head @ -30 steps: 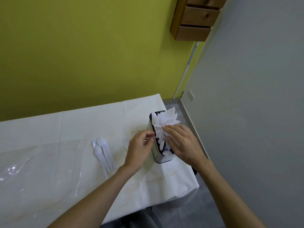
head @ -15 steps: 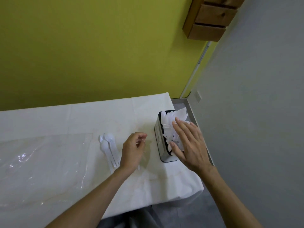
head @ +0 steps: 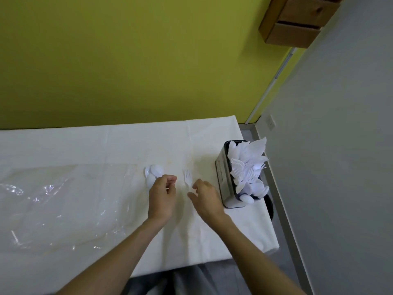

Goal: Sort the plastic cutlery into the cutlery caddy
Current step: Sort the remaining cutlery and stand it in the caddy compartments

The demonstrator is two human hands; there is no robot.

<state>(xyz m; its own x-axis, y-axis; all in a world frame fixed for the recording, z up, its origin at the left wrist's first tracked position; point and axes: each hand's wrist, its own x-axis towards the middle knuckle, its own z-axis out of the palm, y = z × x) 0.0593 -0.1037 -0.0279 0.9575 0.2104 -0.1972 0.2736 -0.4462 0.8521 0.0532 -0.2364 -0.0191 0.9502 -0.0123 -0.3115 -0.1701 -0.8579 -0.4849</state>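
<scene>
A dark cutlery caddy (head: pixel 222 173) stands near the table's right edge, packed with white plastic cutlery (head: pixel 246 165) that sticks out of its top. One white fork (head: pixel 187 178) lies on the cloth left of the caddy, tines pointing away from me. A small heap of white spoons (head: pixel 154 172) lies further left. My right hand (head: pixel 205 199) hovers at the fork's handle end with thumb and fingers spread apart. My left hand (head: pixel 162 198) hangs over the spoon handles and hides them; its fingers are loosely curled, with nothing visibly held.
A white cloth covers the table (head: pixel 106 145). A crumpled clear plastic sheet (head: pixel 63 201) lies on the left half. The table's right edge drops off just beyond the caddy, by a grey wall (head: pixel 340 145). A wooden drawer unit (head: pixel 297 20) hangs high on the yellow wall.
My right hand left the caddy's cutlery and came left to the fork on the table. My left hand moved away from the caddy to above the spoon handles. The view shifted.
</scene>
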